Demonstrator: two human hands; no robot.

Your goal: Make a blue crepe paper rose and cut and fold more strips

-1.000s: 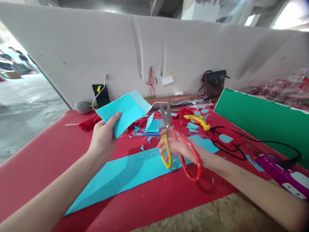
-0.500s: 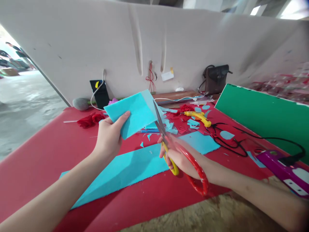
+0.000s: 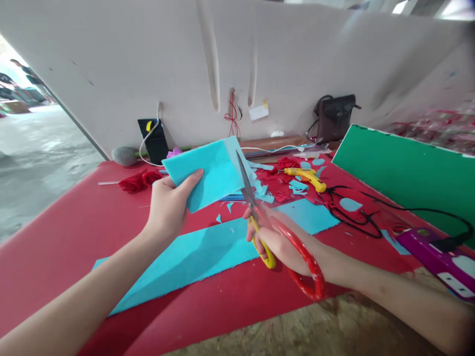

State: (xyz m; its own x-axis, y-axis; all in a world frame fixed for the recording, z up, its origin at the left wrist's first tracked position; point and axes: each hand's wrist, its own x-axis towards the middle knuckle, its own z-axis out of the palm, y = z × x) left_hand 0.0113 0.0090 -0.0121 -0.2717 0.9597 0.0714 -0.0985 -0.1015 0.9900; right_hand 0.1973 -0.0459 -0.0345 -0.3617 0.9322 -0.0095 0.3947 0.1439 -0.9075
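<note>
My left hand (image 3: 168, 202) pinches a folded piece of light blue crepe paper (image 3: 208, 173), thumb on top, holding it up above the table. In my right hand (image 3: 270, 237) is a pair of scissors (image 3: 250, 193) with one red and one yellow handle. The blades point up and away, at the right edge of the folded paper. Whether they bite into the paper I cannot tell. Below both hands a long strip of the same blue paper (image 3: 193, 264) lies across the red table cover (image 3: 48, 267).
Blue scraps (image 3: 299, 187), red paper flowers (image 3: 135, 182) and a yellow glue gun (image 3: 308, 177) lie toward the back. A black cord (image 3: 356, 232) and purple power strip (image 3: 426, 247) are at right, beside a green board (image 3: 404, 173). A phone (image 3: 153, 141) leans on the wall.
The view has shifted slightly. Both hands keep nearly the same hold, and the folded paper and scissors are almost where they were.
</note>
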